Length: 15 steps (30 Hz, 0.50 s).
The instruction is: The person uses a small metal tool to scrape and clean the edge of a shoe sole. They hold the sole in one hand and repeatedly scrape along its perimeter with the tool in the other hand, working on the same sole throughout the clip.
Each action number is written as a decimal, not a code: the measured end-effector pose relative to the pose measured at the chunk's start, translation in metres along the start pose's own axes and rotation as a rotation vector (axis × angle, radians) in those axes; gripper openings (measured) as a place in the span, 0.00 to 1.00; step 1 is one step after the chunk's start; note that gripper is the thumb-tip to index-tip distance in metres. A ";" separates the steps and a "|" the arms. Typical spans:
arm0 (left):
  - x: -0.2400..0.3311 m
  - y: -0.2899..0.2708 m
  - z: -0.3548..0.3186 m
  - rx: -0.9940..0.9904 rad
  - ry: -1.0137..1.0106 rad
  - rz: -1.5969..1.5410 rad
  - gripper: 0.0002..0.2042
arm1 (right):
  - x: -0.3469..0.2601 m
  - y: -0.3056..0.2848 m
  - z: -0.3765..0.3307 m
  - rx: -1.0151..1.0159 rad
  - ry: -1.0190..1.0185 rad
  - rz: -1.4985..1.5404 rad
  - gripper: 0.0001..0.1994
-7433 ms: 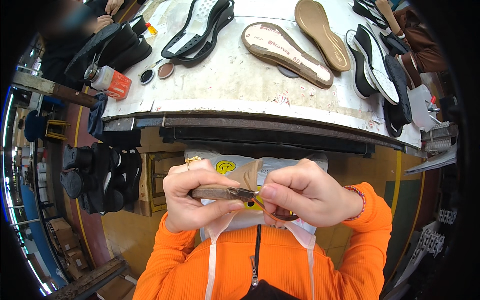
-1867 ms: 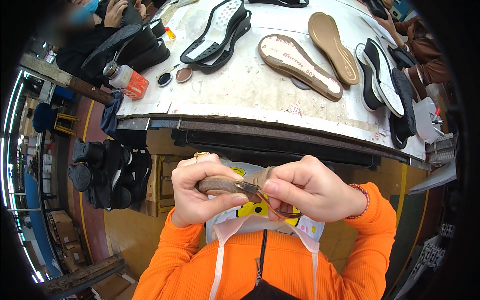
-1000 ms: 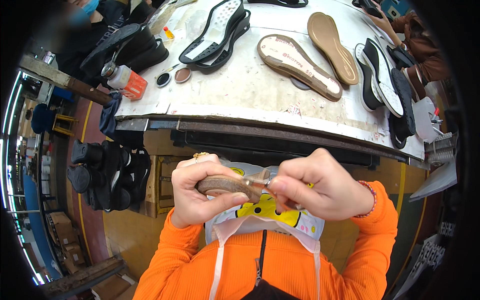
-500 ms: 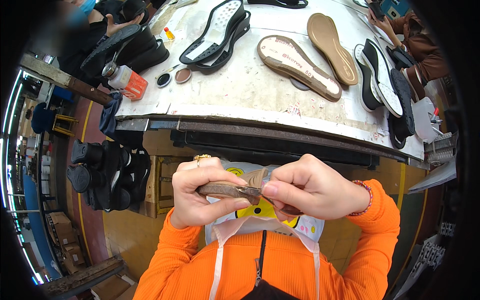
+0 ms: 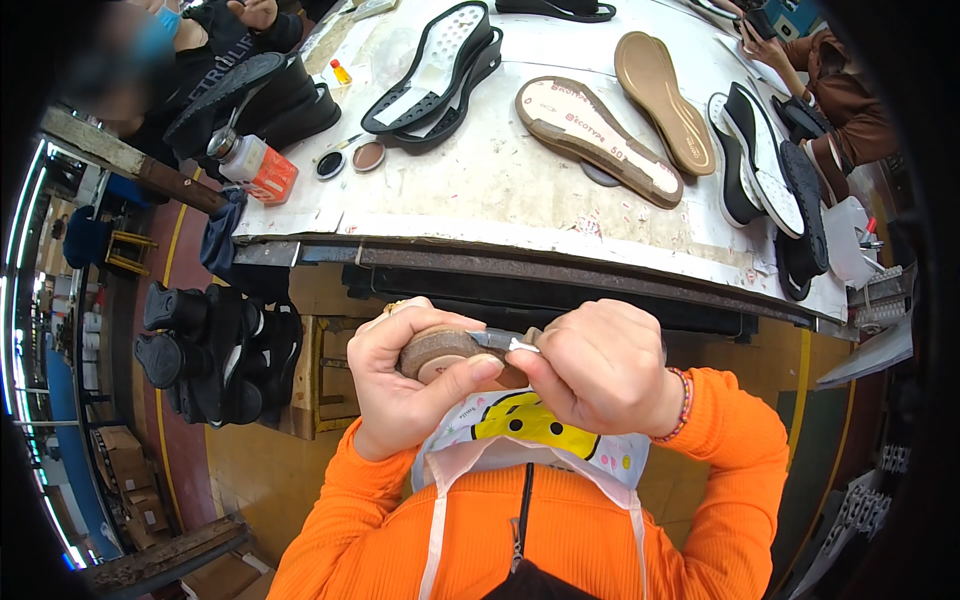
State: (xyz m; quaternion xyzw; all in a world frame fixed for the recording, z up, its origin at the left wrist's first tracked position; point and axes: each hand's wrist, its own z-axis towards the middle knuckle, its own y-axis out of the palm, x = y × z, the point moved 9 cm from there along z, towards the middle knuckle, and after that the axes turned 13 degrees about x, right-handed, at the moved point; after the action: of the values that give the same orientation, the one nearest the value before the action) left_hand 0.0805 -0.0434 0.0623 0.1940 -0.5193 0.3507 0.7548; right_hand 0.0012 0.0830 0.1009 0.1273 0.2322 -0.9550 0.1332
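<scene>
Just in front of my body, my left hand [image 5: 392, 375] grips a brown shoe sole [image 5: 424, 352], thumb and fingers wrapped round its rounded end. My right hand [image 5: 612, 362] is closed round a small knife [image 5: 490, 340]. Its grey blade lies against the sole's edge, close to my left thumb; my fingers cover most of the handle. A small white piece shows at my right thumb. Part of the sole is hidden behind my hands.
On the white table [image 5: 440, 205] lie a brown sole pair [image 5: 600, 140], black-and-white wedge soles [image 5: 430, 75], a bottle with a red label [image 5: 258, 168] and small round pots [image 5: 367, 156]. Black soles [image 5: 215, 345] are stacked at left. Two people sit across the table.
The sole has turned in my left hand, showing more of its rounded end. My right hand has tilted and shifted slightly, and the blade now shows clearly.
</scene>
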 end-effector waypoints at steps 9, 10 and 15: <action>-0.006 0.010 -0.007 -0.114 0.016 -0.097 0.12 | 0.044 0.027 -0.013 -0.176 0.965 0.716 0.15; -0.005 0.011 -0.007 -0.131 0.040 -0.099 0.12 | 0.040 0.035 -0.018 -0.250 0.985 0.746 0.16; -0.005 0.008 -0.010 -0.090 0.081 -0.178 0.13 | 0.031 0.064 -0.044 -0.496 1.267 1.055 0.12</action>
State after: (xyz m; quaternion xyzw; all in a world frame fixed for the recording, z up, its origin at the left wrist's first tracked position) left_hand 0.0802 -0.0330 0.0536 0.1909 -0.4844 0.2662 0.8112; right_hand 0.0004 0.0429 0.0270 0.6949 0.3753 -0.4386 0.4288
